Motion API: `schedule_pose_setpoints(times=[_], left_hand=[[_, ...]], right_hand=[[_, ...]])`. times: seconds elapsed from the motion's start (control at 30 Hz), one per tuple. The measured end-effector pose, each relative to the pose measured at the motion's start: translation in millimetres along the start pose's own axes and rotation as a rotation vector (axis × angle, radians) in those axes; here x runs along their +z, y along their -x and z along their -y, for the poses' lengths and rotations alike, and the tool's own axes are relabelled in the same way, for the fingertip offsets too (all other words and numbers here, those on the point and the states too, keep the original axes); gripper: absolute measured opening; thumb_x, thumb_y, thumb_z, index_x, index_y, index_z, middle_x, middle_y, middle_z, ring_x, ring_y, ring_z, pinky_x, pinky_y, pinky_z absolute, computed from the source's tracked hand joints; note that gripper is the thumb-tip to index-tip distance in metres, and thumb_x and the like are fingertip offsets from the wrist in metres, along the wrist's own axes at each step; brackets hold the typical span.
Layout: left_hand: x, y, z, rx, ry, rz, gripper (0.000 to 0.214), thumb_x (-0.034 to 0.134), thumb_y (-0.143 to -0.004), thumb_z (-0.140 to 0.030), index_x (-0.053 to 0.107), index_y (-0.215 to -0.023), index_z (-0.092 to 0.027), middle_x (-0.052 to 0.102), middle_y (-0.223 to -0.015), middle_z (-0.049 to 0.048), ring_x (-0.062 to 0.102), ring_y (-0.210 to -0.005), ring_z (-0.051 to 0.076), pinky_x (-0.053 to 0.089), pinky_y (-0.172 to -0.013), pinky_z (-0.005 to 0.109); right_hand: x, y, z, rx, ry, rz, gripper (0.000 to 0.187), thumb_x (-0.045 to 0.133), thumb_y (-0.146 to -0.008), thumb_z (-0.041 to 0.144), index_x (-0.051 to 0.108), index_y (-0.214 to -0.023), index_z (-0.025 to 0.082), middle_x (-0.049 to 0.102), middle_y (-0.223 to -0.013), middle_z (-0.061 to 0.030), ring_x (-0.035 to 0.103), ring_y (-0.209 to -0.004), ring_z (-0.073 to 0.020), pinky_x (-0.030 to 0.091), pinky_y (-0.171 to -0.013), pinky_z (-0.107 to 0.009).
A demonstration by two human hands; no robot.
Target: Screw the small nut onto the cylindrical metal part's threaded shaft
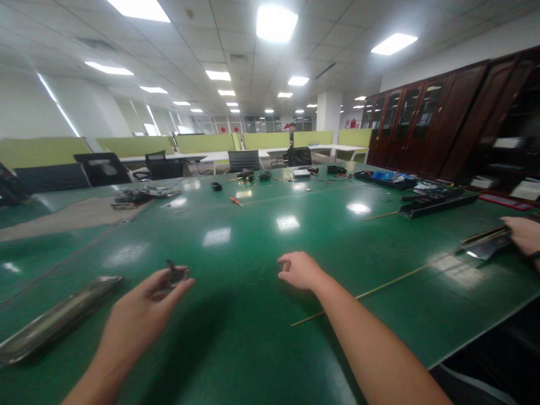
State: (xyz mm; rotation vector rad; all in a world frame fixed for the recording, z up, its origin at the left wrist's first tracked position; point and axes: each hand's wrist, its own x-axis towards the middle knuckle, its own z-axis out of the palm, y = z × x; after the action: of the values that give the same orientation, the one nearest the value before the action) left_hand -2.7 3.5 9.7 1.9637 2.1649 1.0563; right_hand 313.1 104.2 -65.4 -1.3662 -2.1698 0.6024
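Note:
My left hand [143, 304] is raised above the green tabletop, its fingers closed around a small dark metal part [176, 275] with a short stub pointing up. Fingers hide much of that part, and its kind is unclear. My right hand [301, 271] is over the middle of the table, fingers loosely bent, thumb and forefinger slightly apart, nothing visible between them. Under my right forearm runs a long thin brass-coloured rod [392, 282]. A long metal housing [59, 318] lies left of my left hand.
At the right edge, another person's hand [523, 233] touches a dark metal channel [485, 244]. Beyond it lies a long black channel [439, 203] and a black tray [386, 179]. An orange screwdriver [236, 201] and several small parts are farther back. Metal pieces [143, 195] rest on cardboard [80, 216].

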Motion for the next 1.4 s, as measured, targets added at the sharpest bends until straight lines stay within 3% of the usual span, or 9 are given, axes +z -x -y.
schedule_pose_setpoints(times=[0.07, 0.17, 0.3, 0.47, 0.63, 0.9, 1.4], left_hand=[[31.7, -7.5, -19.9, 0.059, 0.100, 0.138, 0.054, 0.059, -0.078, -0.064, 0.069, -0.113, -0.023, 0.074, -0.095, 0.0025, 0.069, -0.079, 0.023, 0.055, -0.074, 0.033], [75.7, -8.9, -38.8, 0.280, 0.124, 0.204, 0.044, 0.060, -0.082, -0.052, 0.071, -0.112, -0.023, 0.073, -0.100, 0.0064, 0.068, -0.087, 0.025, 0.054, -0.080, 0.035], [101.2, 1.7, -33.8, 0.387, 0.135, 0.213, 0.042, 0.066, -0.081, -0.037, 0.064, -0.121, -0.025, 0.070, -0.098, 0.0048, 0.065, -0.088, 0.023, 0.052, -0.082, 0.034], [98.7, 11.2, -23.4, 0.421, 0.179, 0.236, 0.021, 0.069, -0.079, -0.031, 0.067, -0.099, -0.024, 0.065, -0.090, 0.0019, 0.062, -0.084, 0.020, 0.050, -0.075, 0.030], [97.3, 15.6, -27.7, 0.464, 0.194, 0.202, 0.018, 0.068, -0.081, -0.032, 0.068, -0.097, -0.024, 0.064, -0.090, 0.0019, 0.061, -0.085, 0.019, 0.048, -0.074, 0.030], [98.6, 22.0, -28.4, 0.454, 0.226, 0.272, 0.019, 0.066, -0.083, -0.031, 0.068, -0.101, -0.025, 0.070, -0.096, 0.0020, 0.066, -0.087, 0.019, 0.050, -0.077, 0.030], [101.9, 23.6, -29.6, 0.455, 0.266, 0.292, 0.020, 0.067, -0.083, -0.030, 0.068, -0.102, -0.026, 0.070, -0.100, 0.0013, 0.066, -0.091, 0.019, 0.051, -0.082, 0.030]], right_hand=[[-0.1, 0.2, 0.6, -0.004, -0.001, -0.009, 0.040, 0.069, -0.077, 0.025, 0.071, -0.117, 0.023, 0.077, -0.090, -0.0012, 0.069, -0.083, -0.0182, 0.050, -0.073, -0.027], [0.8, 1.3, 3.9, -0.015, -0.010, -0.021, 0.042, 0.066, -0.079, 0.022, 0.068, -0.120, 0.022, 0.076, -0.090, -0.0011, 0.069, -0.081, -0.0169, 0.050, -0.072, -0.026], [4.5, 6.0, 12.7, -0.119, -0.110, -0.025, 0.049, 0.064, -0.078, 0.017, 0.063, -0.127, 0.021, 0.074, -0.092, -0.0017, 0.066, -0.072, -0.0143, 0.051, -0.071, -0.025], [8.6, 14.2, 23.8, -0.321, -0.185, 0.030, 0.062, 0.070, -0.070, 0.017, 0.058, -0.131, 0.020, 0.070, -0.106, -0.0045, 0.064, -0.082, -0.0157, 0.052, -0.077, -0.027], [8.9, 17.9, 32.0, -0.406, -0.099, -0.005, 0.040, 0.073, -0.072, 0.025, 0.069, -0.111, 0.020, 0.070, -0.101, -0.0051, 0.064, -0.090, -0.0194, 0.049, -0.083, -0.030], [8.5, 19.9, 38.5, -0.389, -0.050, 0.036, 0.022, 0.070, -0.076, 0.025, 0.073, -0.097, 0.021, 0.071, -0.092, -0.0033, 0.064, -0.086, -0.0179, 0.048, -0.078, -0.027], [11.1, 20.8, 41.0, -0.438, -0.039, 0.025, 0.016, 0.069, -0.079, 0.026, 0.076, -0.093, 0.020, 0.073, -0.087, -0.0025, 0.065, -0.079, -0.0156, 0.046, -0.073, -0.024]])
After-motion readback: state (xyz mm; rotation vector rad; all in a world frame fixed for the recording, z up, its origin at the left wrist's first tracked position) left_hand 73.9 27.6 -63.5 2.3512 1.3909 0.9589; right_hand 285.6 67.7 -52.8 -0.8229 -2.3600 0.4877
